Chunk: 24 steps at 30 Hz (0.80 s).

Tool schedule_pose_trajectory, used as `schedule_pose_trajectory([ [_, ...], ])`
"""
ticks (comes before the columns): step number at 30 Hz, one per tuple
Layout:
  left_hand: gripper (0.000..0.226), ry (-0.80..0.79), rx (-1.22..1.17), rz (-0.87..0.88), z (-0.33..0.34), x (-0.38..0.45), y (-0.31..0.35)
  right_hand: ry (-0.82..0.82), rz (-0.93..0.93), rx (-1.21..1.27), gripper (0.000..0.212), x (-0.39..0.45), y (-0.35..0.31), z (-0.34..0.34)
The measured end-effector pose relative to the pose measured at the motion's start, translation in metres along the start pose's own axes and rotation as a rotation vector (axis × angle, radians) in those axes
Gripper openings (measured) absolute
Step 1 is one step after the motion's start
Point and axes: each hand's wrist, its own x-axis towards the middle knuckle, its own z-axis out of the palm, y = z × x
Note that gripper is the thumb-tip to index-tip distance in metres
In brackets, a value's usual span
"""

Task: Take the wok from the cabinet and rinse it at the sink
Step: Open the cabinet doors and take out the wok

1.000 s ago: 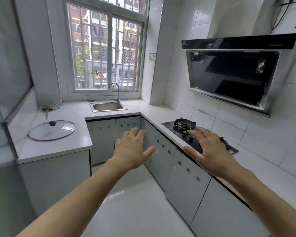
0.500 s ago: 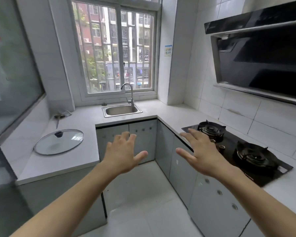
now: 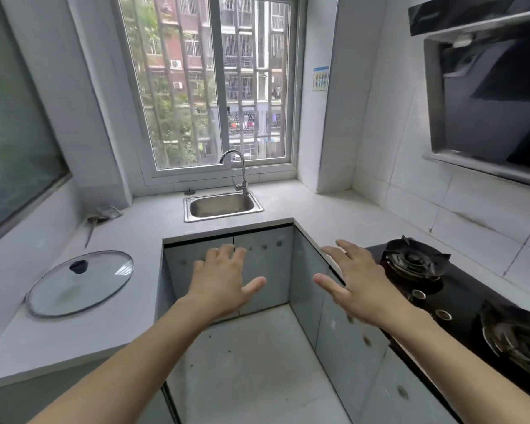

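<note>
No legible text anywhere

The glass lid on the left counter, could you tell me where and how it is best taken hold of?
Grip the glass lid by its dark knob, coming straight down from above. It lies flat on the counter, dome up, so the knob stands proud while the rim sits flush. The left hand, open and empty, is the closer one.

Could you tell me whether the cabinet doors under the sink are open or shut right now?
Shut: both cabinet doors sit flush beneath the sink, no interior showing.
</note>
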Motion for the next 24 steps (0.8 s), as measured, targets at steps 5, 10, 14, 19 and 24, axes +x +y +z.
schedule_pose_trajectory([
  [5, 0.076, -0.008, -0.025, 0.026, 0.031, 0.077, -0.004, -0.004, 0.016, 0.004, 0.065, 0.074, 0.017, 0.02],
  [10, 0.075, -0.014, -0.1, 0.037, 0.052, 0.165, -0.036, -0.029, 0.007, -0.056, 0.069, 0.164, 0.017, 0.038],
  [14, 0.074, 0.002, -0.126, 0.032, 0.057, 0.235, -0.059, -0.038, -0.017, -0.095, 0.068, 0.24, 0.009, 0.047],
  [19, 0.074, 0.002, -0.129, -0.015, 0.074, 0.286, -0.095, -0.065, -0.041, -0.041, 0.067, 0.314, -0.005, 0.083],
  [24, 0.074, -0.045, -0.094, -0.107, 0.091, 0.318, -0.14, -0.134, -0.139, -0.034, 0.073, 0.375, -0.014, 0.127],
])
